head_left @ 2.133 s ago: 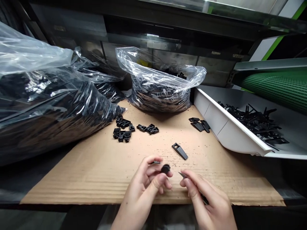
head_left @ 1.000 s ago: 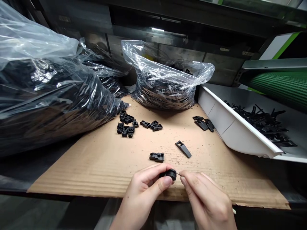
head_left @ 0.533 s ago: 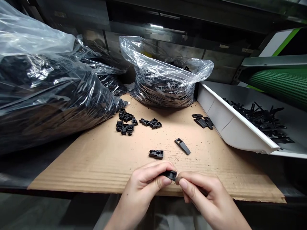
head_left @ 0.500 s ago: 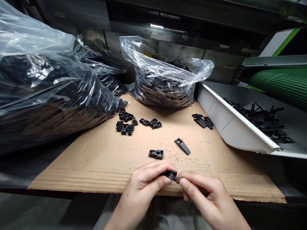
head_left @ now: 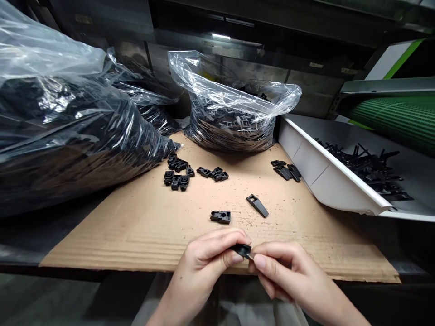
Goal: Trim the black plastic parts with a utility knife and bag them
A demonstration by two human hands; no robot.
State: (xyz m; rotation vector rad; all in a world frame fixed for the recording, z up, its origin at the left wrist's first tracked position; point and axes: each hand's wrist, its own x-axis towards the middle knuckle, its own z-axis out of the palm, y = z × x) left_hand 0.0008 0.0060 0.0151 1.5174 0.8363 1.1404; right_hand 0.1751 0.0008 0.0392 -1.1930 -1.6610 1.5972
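Observation:
Near the front edge of the cardboard sheet, my left hand (head_left: 212, 258) pinches a black plastic part (head_left: 242, 250) between thumb and fingers. My right hand (head_left: 283, 267) is closed on a thin, blade-like piece (head_left: 251, 256), which meets the right end of that part; most of it is hidden by my fingers. Just beyond my hands lies a single black block-shaped plastic piece (head_left: 220, 217). To its right is a flat, tapered black piece (head_left: 257, 205) with a square hole at its wide end.
Several black block pieces (head_left: 178, 165) lie at the back left, and tapered ones (head_left: 286, 171) at the right. Plastic bags (head_left: 234, 122) of black parts stand behind; a large bag (head_left: 68, 136) fills the left. A white tray (head_left: 340, 172) with black pieces borders the right, beside a green roll (head_left: 397, 117).
My right hand has turned slightly, with its lower fingers now spread a little below. The thin piece shows more clearly at the black part's end. My left hand has hardly moved.

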